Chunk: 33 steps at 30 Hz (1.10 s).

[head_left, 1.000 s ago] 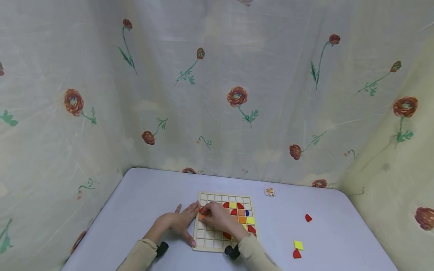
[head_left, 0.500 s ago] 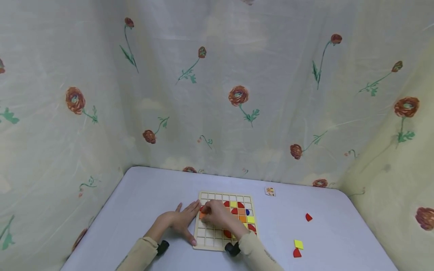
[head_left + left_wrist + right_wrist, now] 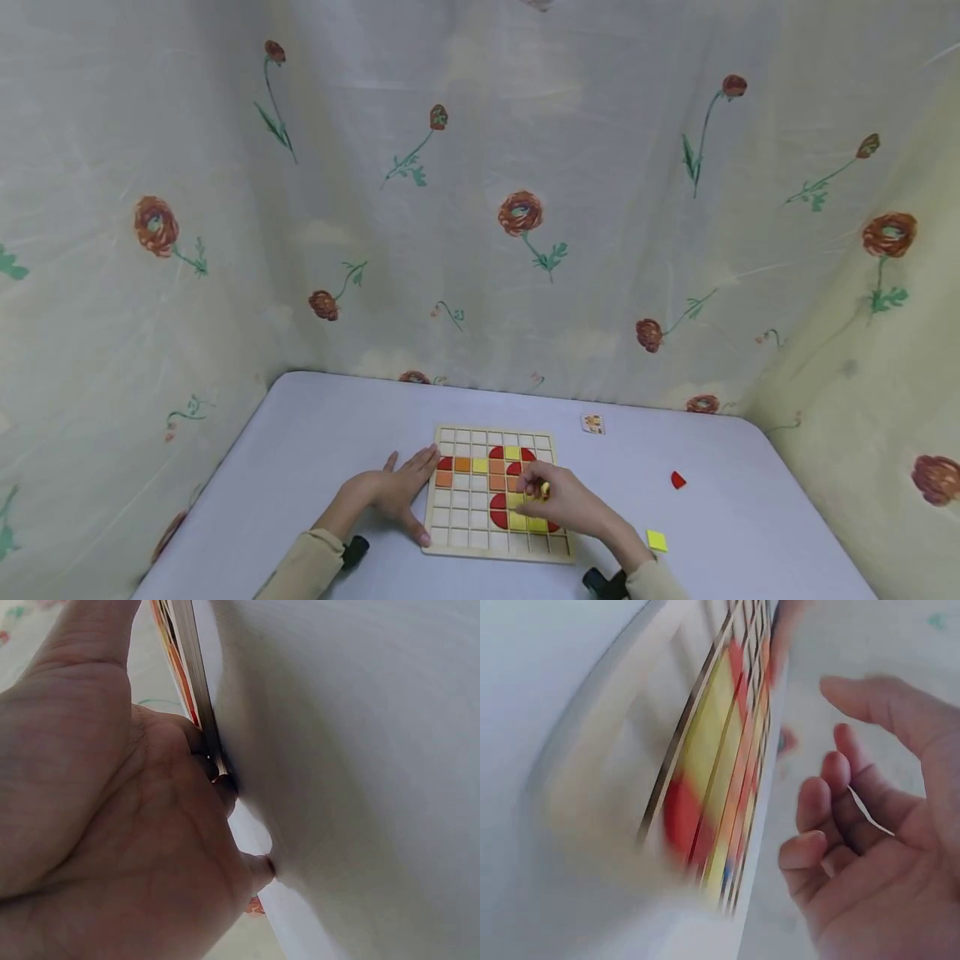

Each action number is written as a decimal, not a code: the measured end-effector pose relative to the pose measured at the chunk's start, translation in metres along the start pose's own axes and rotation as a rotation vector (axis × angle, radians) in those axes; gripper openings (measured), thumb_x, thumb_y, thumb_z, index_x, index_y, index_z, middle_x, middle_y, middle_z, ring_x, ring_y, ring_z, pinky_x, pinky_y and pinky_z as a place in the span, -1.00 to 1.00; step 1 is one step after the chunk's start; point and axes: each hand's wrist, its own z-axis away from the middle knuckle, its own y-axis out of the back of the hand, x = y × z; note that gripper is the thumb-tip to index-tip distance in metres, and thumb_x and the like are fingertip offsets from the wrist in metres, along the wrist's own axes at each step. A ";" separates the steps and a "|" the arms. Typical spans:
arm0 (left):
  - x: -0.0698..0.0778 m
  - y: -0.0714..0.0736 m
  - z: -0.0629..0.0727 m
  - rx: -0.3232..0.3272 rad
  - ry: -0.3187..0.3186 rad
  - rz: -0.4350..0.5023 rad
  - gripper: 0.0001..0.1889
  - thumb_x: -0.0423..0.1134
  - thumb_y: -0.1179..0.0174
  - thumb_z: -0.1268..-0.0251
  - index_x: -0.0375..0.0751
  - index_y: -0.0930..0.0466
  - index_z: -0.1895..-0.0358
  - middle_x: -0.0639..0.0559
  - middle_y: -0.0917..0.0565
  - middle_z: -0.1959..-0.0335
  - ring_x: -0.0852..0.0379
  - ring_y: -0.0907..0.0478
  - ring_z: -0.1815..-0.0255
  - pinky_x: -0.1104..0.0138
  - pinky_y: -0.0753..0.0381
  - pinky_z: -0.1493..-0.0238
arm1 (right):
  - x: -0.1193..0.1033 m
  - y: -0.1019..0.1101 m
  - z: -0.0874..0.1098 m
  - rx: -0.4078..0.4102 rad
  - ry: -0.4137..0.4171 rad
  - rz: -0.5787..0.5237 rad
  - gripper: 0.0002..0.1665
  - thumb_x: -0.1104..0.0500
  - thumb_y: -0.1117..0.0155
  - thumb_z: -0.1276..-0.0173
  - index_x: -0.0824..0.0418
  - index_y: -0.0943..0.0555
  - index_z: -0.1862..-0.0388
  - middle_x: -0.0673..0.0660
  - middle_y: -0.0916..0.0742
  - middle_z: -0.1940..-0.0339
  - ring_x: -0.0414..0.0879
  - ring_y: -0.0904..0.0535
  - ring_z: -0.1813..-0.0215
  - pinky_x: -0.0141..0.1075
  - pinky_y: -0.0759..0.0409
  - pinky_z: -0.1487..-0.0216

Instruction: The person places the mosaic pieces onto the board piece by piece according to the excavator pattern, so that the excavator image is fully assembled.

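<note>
A wooden grid board (image 3: 461,518) lies on the table, partly filled with flat tiles. My left hand (image 3: 405,493) rests along its left edge with the fingers straight and spread. Over the board's right part hovers my right hand (image 3: 566,502), fingers loosely bent and the thumb apart; the right wrist view shows nothing between them. Towards the left sit a red quarter-round tile (image 3: 445,463), an orange tile (image 3: 462,464), a yellow tile (image 3: 480,466) and a second orange tile (image 3: 444,479). More red, yellow and orange tiles fill the right part, several of them hidden under my right hand.
Right of the board lie a loose red quarter-round tile (image 3: 678,480) and a loose yellow square tile (image 3: 656,541). A small patterned card (image 3: 592,424) is behind the board. Flowered cloth (image 3: 450,250) hangs around the table (image 3: 352,408).
My right hand has left the board's left side and moved right, uncovering the tiles there. The left hand keeps its place. My right arm now covers where the second loose red tile lay.
</note>
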 end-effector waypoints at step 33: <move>0.001 0.005 0.005 -0.017 -0.014 0.033 0.37 0.35 -0.42 0.22 -0.20 0.25 -0.56 -0.09 0.25 -0.61 -0.05 0.34 -0.61 -0.18 0.33 -0.50 | 0.106 0.074 0.108 0.202 -0.459 0.238 -0.74 0.24 -0.49 -0.05 0.26 -0.60 0.31 0.01 -0.62 0.44 -0.16 -0.48 0.34 -0.32 -0.52 0.31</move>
